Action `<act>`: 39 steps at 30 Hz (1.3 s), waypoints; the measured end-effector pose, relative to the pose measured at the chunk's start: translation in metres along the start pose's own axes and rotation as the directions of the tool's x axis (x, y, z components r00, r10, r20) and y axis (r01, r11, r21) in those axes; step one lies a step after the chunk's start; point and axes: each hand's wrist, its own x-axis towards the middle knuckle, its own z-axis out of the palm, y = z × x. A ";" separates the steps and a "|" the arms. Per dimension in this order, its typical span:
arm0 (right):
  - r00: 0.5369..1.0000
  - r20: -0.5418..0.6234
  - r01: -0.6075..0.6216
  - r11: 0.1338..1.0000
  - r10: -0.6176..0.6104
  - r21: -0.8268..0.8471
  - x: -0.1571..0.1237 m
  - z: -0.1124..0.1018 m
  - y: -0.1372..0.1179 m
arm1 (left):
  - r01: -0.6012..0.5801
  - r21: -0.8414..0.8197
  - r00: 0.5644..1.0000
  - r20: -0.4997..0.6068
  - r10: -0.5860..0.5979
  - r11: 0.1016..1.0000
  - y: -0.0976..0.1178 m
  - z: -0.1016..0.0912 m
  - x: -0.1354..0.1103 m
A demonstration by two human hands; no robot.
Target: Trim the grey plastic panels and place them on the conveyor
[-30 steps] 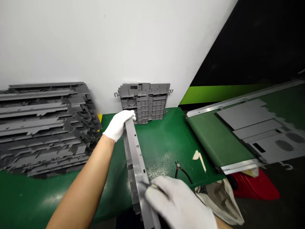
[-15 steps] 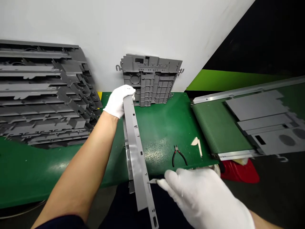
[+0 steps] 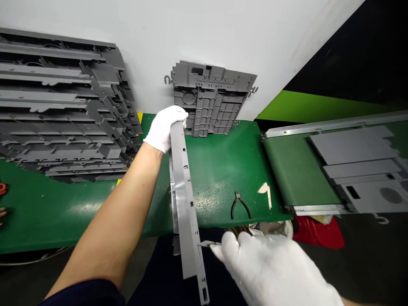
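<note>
My left hand [image 3: 168, 127], in a white glove, is closed on the far end of a long grey plastic panel [image 3: 183, 204]. The panel stands on edge, its narrow slotted side facing up and its near end reaching toward my body. In my gloved right hand [image 3: 264, 263] is a small pointed blade [image 3: 208, 243], which looks like a knife; its handle is hidden in my fist. The blade's tip is at the panel's right edge, near the close end. Black-handled nippers [image 3: 240, 205] lie on the green table [image 3: 219, 165] to the right of the panel.
Many similar grey panels [image 3: 60, 110] are stacked at the left. Another panel [image 3: 213, 97] leans against the white wall [image 3: 223, 29]. At the right, a green conveyor belt [image 3: 296, 170] carries a grey panel [image 3: 366, 170]. Cream-coloured pieces [image 3: 266, 191] lie near it. Another person's fingertips [image 3: 2, 216] show at the left edge.
My view has shifted slightly. Both hands keep their grip, and the blade stays at nearly the same place on the panel's edge. Another person's fingertips and an orange item have appeared at the far left.
</note>
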 end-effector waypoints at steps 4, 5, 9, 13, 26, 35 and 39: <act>1.000 0.029 -0.003 0.999 0.002 0.032 -0.003 -0.001 0.004 | -0.002 0.010 1.000 0.006 0.002 1.000 -0.003 0.001 0.004; 0.999 0.041 0.000 1.000 -0.001 0.032 -0.003 -0.001 0.005 | 0.006 0.016 1.000 0.003 -0.007 1.000 -0.004 0.001 0.004; 0.995 0.100 0.022 1.000 -0.022 0.003 -0.003 -0.002 0.007 | 0.030 0.017 1.000 -0.008 -0.030 0.999 -0.004 0.002 0.004; 0.993 0.112 0.035 0.999 -0.035 0.005 -0.003 -0.002 0.007 | 0.035 0.006 0.999 -0.002 -0.035 0.999 -0.003 0.002 0.004; 0.994 -0.079 0.067 0.994 -0.074 -0.088 -0.004 0.005 0.005 | 0.041 0.007 0.999 -0.023 -0.041 0.999 -0.001 0.002 0.001; 0.993 -0.106 -0.047 0.998 0.044 -0.028 -0.001 0.000 0.001 | 0.041 0.010 0.999 -0.014 -0.041 0.999 -0.002 0.006 0.003; 0.999 -0.031 0.019 0.997 -0.021 -0.074 -0.005 -0.003 0.004 | 0.041 0.016 0.999 -0.008 -0.041 0.999 -0.002 0.006 0.002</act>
